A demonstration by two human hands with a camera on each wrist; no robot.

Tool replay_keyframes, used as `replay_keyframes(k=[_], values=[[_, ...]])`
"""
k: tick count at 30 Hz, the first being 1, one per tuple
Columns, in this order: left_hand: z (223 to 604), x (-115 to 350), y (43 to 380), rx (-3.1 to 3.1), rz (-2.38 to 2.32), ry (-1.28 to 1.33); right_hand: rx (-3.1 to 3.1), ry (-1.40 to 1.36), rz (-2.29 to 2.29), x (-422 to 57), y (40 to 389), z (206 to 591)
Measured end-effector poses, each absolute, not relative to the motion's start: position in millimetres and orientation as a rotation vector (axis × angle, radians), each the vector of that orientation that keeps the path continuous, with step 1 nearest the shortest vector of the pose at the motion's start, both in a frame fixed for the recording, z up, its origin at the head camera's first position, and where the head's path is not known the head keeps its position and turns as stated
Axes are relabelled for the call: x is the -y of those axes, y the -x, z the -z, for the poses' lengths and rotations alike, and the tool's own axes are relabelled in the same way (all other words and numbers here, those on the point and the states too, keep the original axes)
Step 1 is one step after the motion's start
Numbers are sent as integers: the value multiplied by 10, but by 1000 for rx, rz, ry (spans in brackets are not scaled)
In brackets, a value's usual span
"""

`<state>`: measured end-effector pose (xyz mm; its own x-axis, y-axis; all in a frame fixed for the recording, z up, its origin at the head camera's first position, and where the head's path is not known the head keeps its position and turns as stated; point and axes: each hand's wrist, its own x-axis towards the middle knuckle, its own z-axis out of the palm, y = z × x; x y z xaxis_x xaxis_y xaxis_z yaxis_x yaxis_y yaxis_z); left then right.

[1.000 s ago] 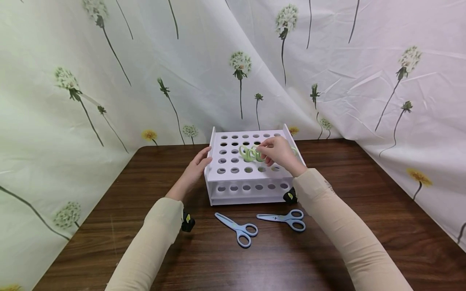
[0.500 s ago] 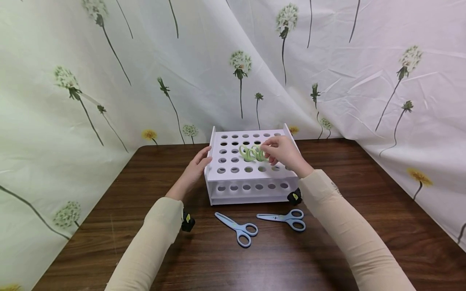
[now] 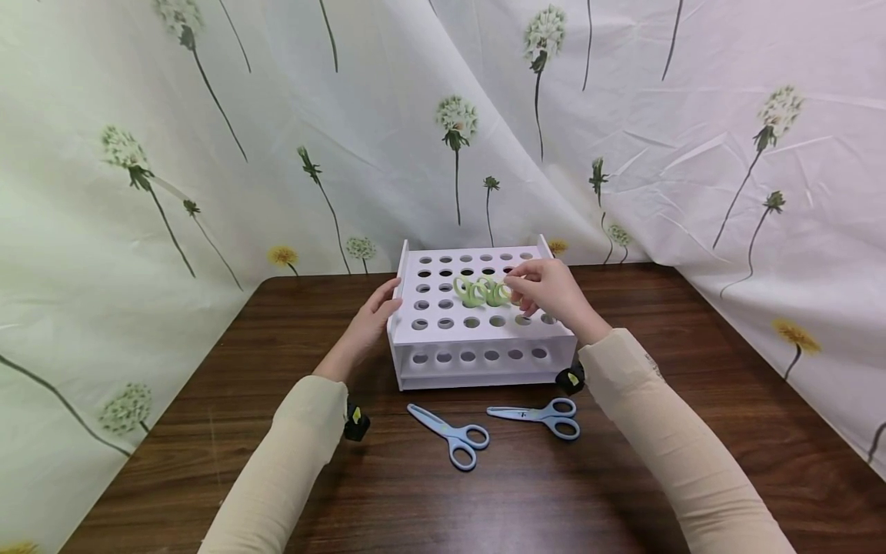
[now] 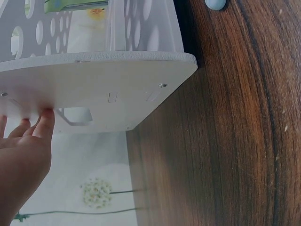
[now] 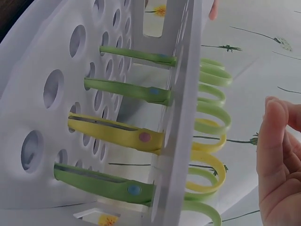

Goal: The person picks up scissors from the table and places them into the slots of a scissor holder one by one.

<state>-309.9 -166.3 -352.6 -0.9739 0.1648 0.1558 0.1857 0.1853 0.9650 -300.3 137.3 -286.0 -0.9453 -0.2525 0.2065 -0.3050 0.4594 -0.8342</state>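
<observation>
A white rack [image 3: 432,338] with rows of round holes stands on the table. My left hand [image 3: 370,319] rests its fingertips against the rack's left side plate. Over the top plate my right hand [image 3: 550,296] hovers with loosely bent fingers. In the right wrist view, that hand is apart from the handles and nothing shows in its grasp. Three pairs of green scissors [image 5: 127,89] and one pair of yellow scissors [image 5: 113,132] stand blades down through the top plate, handles above. In the head view, the right hand hides some of the handles.
Two pairs of light blue scissors lie on the brown wooden table [image 3: 277,331] before the rack: left scissors [image 3: 450,432], right scissors [image 3: 543,415]. A white curtain [image 3: 388,154] printed with dandelions hangs behind and at both sides.
My right hand has moved rightward over the rack, away from the leftmost green handles, which now show more fully. My left hand stays at the side plate. The scissors have not moved.
</observation>
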Motion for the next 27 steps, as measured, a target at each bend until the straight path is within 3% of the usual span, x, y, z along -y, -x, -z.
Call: replay_keyframes(k=[27], values=[[3369,1624,2979,2418,2012,365,2603,-455,-1553,-1680,2841,2863]])
